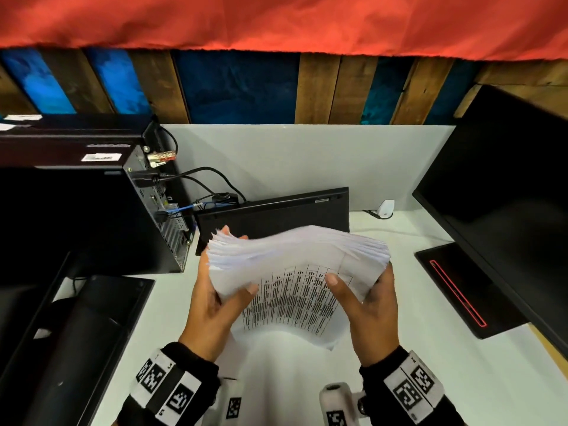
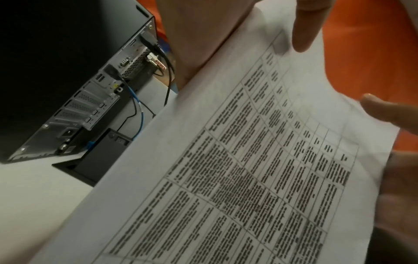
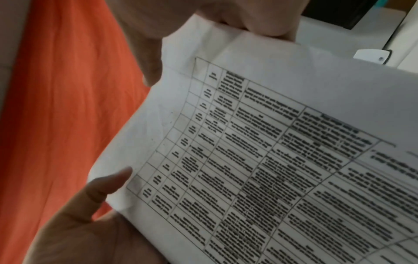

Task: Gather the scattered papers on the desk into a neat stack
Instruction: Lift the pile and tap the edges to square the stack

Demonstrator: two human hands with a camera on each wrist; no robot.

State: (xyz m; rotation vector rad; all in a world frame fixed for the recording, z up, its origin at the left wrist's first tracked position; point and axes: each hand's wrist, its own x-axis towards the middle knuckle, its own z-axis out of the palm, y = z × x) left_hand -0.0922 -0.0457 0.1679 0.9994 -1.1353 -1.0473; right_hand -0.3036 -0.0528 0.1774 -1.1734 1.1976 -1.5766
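Both hands, left [image 1: 212,299] and right [image 1: 367,305], grip the fanned paper stack [image 1: 295,272] above the bench [image 1: 415,364] at six o'clock; squaring its edges likely comes next.

You wear black sleeves that reach your wrists. Your left hand [image 1: 212,305] and your right hand [image 1: 368,315] are bare. Each wrist has a white band [image 1: 166,392] with black square code marks on it, like little mazes. Under each wrist sits a small white camera holder [image 1: 335,401], and it has the same marks.
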